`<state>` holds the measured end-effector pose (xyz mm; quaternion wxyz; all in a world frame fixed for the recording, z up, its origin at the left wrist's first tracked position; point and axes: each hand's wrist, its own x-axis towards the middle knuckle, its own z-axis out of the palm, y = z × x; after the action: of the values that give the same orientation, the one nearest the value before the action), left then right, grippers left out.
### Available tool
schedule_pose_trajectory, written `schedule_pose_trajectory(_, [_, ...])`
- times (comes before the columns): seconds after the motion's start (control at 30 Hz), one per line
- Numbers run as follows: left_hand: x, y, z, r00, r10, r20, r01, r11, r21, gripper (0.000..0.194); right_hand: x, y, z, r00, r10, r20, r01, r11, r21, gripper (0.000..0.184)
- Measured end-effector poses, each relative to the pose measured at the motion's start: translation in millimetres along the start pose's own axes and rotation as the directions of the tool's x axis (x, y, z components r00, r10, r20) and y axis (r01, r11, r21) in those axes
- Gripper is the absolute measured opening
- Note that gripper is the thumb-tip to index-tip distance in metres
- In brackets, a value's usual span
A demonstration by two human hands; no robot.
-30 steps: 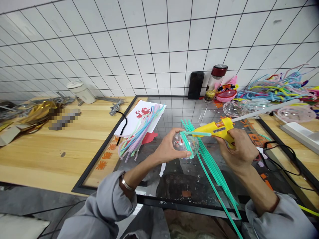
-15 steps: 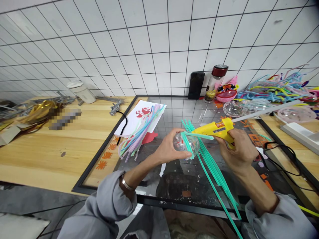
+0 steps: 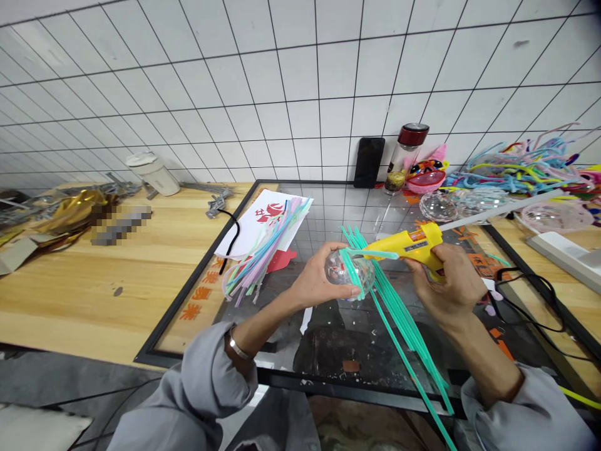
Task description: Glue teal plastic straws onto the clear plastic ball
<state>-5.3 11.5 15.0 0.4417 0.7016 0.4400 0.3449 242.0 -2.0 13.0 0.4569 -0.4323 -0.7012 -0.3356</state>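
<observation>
My left hand (image 3: 323, 275) is closed round a clear plastic ball (image 3: 335, 268), thumb at the front and fingers at the top. A teal pipe cleaner (image 3: 351, 268) runs down across the ball, and a teal end (image 3: 382, 254) sticks out to the right from its top. In my right hand (image 3: 451, 279) is a yellow glue gun (image 3: 420, 247), its nozzle pointing left, close to the ball's top right. Whether the nozzle touches is hard to see. A long white glue stick (image 3: 498, 210) protrudes from its back. Below lies a bundle of teal pipe cleaners (image 3: 399, 313).
Pastel pipe cleaners (image 3: 263, 257) lie over a white sheet (image 3: 244, 222) at left. A phone (image 3: 369, 163) and a glass bottle (image 3: 406, 160) stand by the wall. A black cord (image 3: 535, 307) loops at right. Clear balls (image 3: 479, 203) sit near a colourful pipe cleaner pile (image 3: 511, 169).
The glue gun has shifted very slightly right, away from the ball. The loose teal end has moved slightly left. My left hand keeps its hold on the ball.
</observation>
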Motion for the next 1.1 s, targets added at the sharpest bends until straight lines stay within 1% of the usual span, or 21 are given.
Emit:
schedule_pose_trajectory(0.13, [-0.5, 1.1, -0.3, 1.0, -0.011, 0.011, 0.011, 1.0, -0.002, 0.074, 1.4, 0.0, 0.4, 1.0, 0.005, -0.008, -0.005, 1.0, -0.001, 0.024])
schedule_pose_trajectory(0.27, [-0.8, 2.1, -0.2, 1.0, -0.006, 0.0, 0.006, 1.0, 0.002, 0.074, 0.2, 0.2, 1.5, 1.0, 0.002, 0.005, -0.002, 1.0, 0.024, 0.024])
schedule_pose_trajectory(0.53, [-0.3, 1.1, 0.2, 1.0, 0.004, 0.0, -0.004, 1.0, 0.013, 0.075, -1.6, -0.7, 2.8, 1.0, 0.006, 0.022, -0.006, 1.0, -0.007, 0.024])
schedule_pose_trajectory(0.73, [-0.5, 2.0, 0.0, 1.0, 0.019, 0.003, -0.019, 1.0, 0.009, 0.074, 0.6, -1.3, 2.3, 1.0, -0.004, 0.0, 0.004, 1.0, 0.019, 0.024])
schedule_pose_trajectory(0.9, [-1.1, 3.3, -0.2, 1.0, -0.012, -0.001, 0.012, 1.0, 0.02, 0.074, 2.6, -1.3, 1.9, 1.0, -0.019, 0.003, 0.019, 0.999, 0.027, 0.025])
schedule_pose_trajectory(1.1, [-0.2, 2.7, -0.1, 1.0, 0.017, 0.003, -0.017, 1.0, 0.007, 0.074, 1.2, -0.7, 1.7, 1.0, -0.009, 0.019, 0.009, 1.0, 0.022, 0.025])
